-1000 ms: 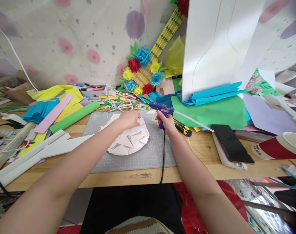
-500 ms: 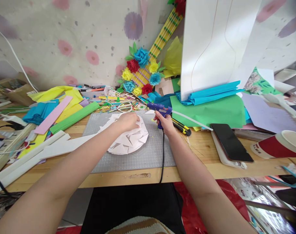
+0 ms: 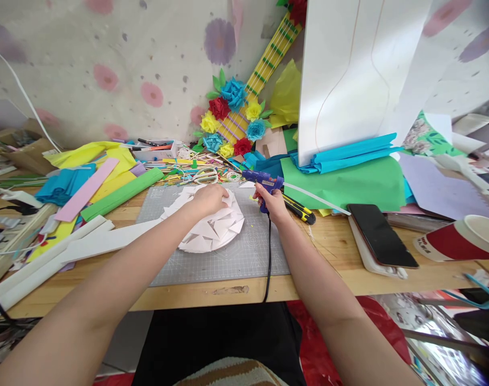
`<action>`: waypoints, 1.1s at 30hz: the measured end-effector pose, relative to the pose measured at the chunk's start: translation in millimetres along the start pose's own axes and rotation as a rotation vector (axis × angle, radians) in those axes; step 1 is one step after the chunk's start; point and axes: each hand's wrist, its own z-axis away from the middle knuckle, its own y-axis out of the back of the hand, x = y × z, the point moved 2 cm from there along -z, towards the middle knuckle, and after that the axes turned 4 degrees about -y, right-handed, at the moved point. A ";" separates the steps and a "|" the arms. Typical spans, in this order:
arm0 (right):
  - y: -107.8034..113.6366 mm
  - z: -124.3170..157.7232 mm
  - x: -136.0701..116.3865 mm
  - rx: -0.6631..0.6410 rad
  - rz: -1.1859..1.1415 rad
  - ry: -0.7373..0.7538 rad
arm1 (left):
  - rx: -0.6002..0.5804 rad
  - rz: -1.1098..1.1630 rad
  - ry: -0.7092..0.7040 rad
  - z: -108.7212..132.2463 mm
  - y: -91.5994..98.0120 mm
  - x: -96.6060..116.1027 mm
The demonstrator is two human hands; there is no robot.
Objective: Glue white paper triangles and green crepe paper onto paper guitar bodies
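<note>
A round white piece covered in pointed, folded white paper (image 3: 214,231) lies on the grey cutting mat (image 3: 244,262). My left hand (image 3: 210,199) rests on its top, fingers bent and closed at the paper. Part of the piece is hidden under that hand and forearm. In my right hand (image 3: 272,202) is a blue hot glue gun (image 3: 264,178), its nozzle pointing left above the mat. A clear glue stick (image 3: 317,198) sticks out from its back, and a black cord (image 3: 269,257) hangs from the handle over the table edge.
Scissors (image 3: 206,176) and paper scraps lie behind the mat. A yellow-black box cutter (image 3: 299,209) is beside my right wrist. Further right are a phone (image 3: 383,236) and a paper cup (image 3: 464,238). Long white strips (image 3: 108,239) lie left; a flowered paper guitar (image 3: 236,120) leans behind.
My left hand has shifted very slightly left on the white paper piece. The glue gun stays in my right hand in nearly the same place.
</note>
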 end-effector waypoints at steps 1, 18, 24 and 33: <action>0.0 0.3 -0.5 0.001 0.001 0.000 | 0.008 0.000 -0.012 -0.1 0.4 -0.8; 1.6 0.6 -1.7 0.004 -0.001 -0.001 | 0.007 -0.110 -0.222 -14.6 -5.5 4.3; -1.3 1.4 -1.9 -0.005 0.026 -0.011 | 0.065 -0.080 -0.132 -16.2 -11.4 -1.5; -2.5 1.7 -1.9 -0.012 0.046 0.009 | 0.069 -0.013 -0.051 -15.0 -13.6 6.5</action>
